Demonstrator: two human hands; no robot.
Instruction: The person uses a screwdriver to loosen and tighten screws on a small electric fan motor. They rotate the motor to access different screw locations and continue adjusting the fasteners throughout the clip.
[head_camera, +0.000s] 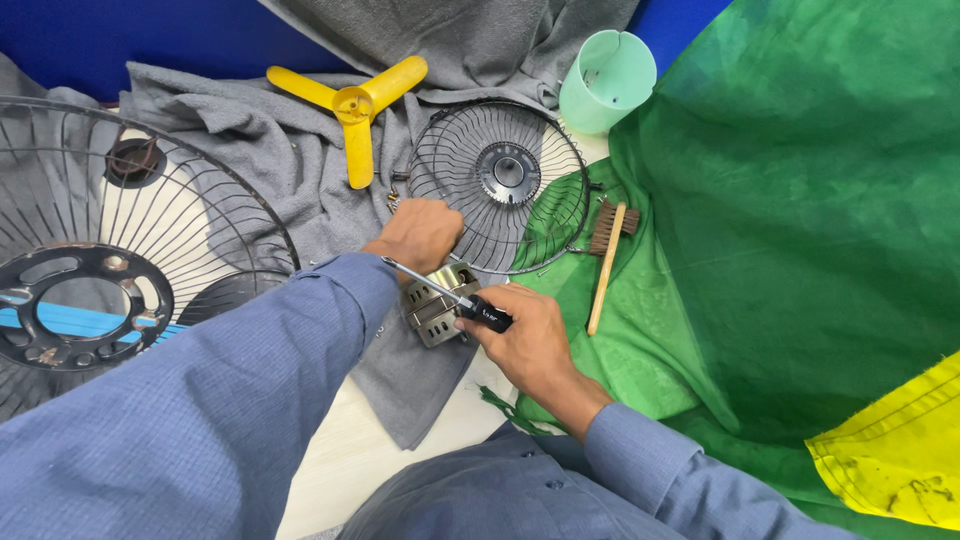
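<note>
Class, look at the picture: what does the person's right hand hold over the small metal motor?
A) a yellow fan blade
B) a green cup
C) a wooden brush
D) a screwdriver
D: the right hand grips a black-handled screwdriver, its shaft angled over the motor.

Small fan guard (500, 185) crowds motor (440, 305) from behind; brush (607, 265) flanks right; bare tabletop (350, 460) open below.

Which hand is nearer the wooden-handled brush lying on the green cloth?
Right. The right hand, gripping a black-handled screwdriver, sits just left of the wooden-handled brush. The left hand is farther left, on the metal motor.
</note>
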